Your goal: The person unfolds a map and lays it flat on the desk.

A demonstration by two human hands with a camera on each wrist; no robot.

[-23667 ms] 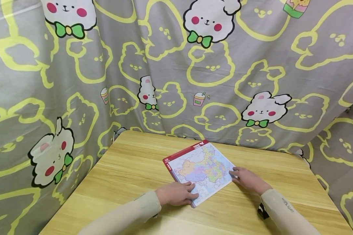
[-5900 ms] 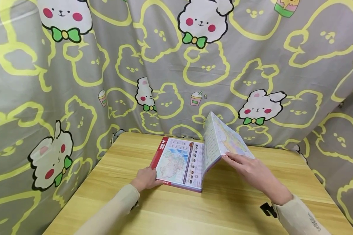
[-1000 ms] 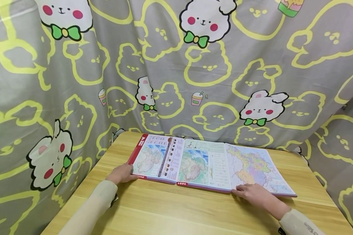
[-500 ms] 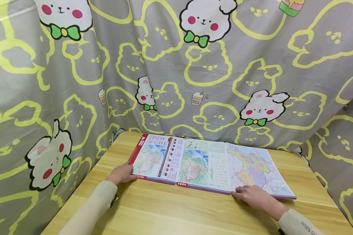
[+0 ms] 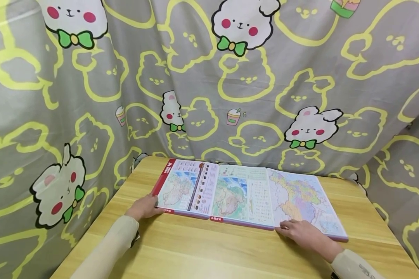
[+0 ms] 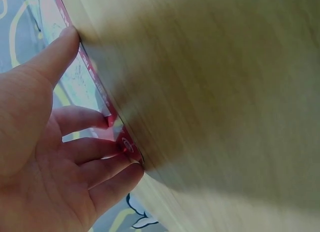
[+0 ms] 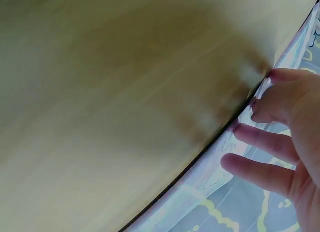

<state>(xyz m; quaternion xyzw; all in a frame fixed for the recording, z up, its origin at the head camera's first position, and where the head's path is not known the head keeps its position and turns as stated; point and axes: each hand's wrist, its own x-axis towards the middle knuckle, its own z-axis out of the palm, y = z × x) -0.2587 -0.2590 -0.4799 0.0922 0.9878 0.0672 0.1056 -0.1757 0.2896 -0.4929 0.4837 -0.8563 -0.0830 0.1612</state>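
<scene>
A folding map (image 5: pixel 230 197) lies spread across the far part of the table, three panels side by side, its printed maps turned upside down. The left panel has a red strip along its outer edge. My left hand (image 5: pixel 143 207) holds that panel's near left corner; the left wrist view has the thumb on the near edge and the fingertips at the red corner (image 6: pixel 129 144). My right hand (image 5: pixel 302 234) rests at the near edge, by the fold between the middle and right panels. In the right wrist view its fingers (image 7: pixel 265 142) lie over the edge, loosely spread.
The wooden table (image 5: pixel 202 248) runs from the map toward the person. A grey curtain (image 5: pixel 202 85) with yellow outlines and white rabbits hangs behind and at both sides, close to the map's far edge.
Much earlier the map was a folded single sheet; its panels have since been unfolded to the right. In the last second the right panel's outer end settled flatter. Both hands stay nearly still.
</scene>
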